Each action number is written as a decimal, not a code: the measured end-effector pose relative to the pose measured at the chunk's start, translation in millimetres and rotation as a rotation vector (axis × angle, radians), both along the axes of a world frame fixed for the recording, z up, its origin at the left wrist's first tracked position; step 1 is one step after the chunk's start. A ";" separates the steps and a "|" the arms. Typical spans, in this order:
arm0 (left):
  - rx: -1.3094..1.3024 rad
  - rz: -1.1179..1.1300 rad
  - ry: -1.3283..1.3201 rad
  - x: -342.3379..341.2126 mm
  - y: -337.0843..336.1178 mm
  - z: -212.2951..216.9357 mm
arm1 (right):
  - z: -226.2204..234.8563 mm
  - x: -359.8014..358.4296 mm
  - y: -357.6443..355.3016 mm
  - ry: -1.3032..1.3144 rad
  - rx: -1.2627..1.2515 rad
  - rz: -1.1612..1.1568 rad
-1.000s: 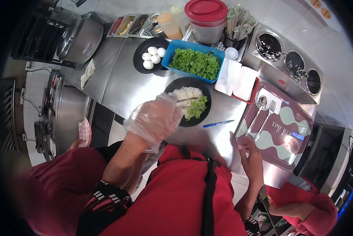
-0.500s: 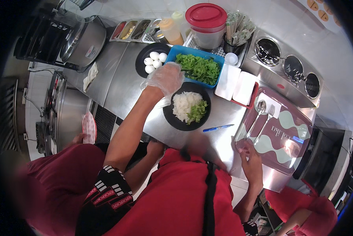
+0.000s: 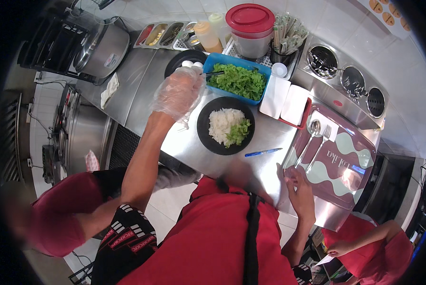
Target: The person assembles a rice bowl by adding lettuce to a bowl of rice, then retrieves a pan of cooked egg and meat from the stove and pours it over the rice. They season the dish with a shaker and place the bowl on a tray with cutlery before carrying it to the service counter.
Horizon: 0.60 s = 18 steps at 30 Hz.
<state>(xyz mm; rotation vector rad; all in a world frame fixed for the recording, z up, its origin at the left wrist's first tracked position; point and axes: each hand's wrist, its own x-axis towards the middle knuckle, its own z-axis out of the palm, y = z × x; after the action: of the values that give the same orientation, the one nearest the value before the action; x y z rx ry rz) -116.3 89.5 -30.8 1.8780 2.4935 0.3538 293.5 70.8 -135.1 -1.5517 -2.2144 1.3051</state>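
My left hand, in a clear plastic glove, is over the near edge of a dark plate with white eggs. Its fingers are hidden behind its back. A thin dark utensil reaches from beside this hand into a blue container of chopped green lettuce; whether I hold it is unclear. Nearer to me, a black plate carries white rice and some lettuce. My bare right hand grips the near-left edge of a patterned tray.
A spoon and fork lie on the tray. A blue pen rests near the counter's front edge. White boxes, sauce bottles and a red-lidded tub stand behind. Co-workers are on both sides.
My left hand has moved left from the lettuce container to the egg plate, covering most eggs. My right hand stays at the tray. The left co-worker has shifted; the right one now shows a paper.
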 end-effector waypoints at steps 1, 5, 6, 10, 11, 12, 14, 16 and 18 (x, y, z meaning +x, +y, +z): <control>0.057 -0.016 0.017 -0.1 -2.4 2.2 | 0.7 0.0 0.8 -0.006 0.001 0.002; 0.247 -0.089 0.015 0.7 -16.0 21.8 | 2.4 1.2 1.4 -0.010 0.001 0.002; 0.258 -0.078 0.024 3.5 -20.9 29.2 | 2.5 1.6 0.9 -0.028 0.000 0.004; 0.250 -0.032 0.045 28.0 -53.9 66.9 | 2.3 3.8 -1.4 -0.064 -0.005 0.015; 0.254 -0.029 0.051 36.6 -63.9 74.9 | 2.1 4.1 -1.9 -0.064 -0.007 0.019; 0.204 0.011 0.016 44.9 -72.8 80.0 | 1.7 4.0 -2.4 -0.053 -0.001 0.018; 0.155 0.063 -0.039 58.5 -91.1 84.7 | 0.5 2.7 -3.2 -0.027 -0.005 0.008; 0.056 0.067 -0.162 69.1 -107.5 78.7 | -0.7 1.2 -3.8 -0.027 0.008 0.021; 0.144 -0.141 -0.104 75.8 -112.6 53.8 | -2.0 0.2 -4.3 -0.028 0.007 0.014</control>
<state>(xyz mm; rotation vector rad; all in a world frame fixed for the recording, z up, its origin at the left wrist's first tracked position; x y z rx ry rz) -40.5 -23.1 23.1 2.0149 2.3106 0.6263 293.7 66.5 -137.1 -1.5637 -2.2482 1.2858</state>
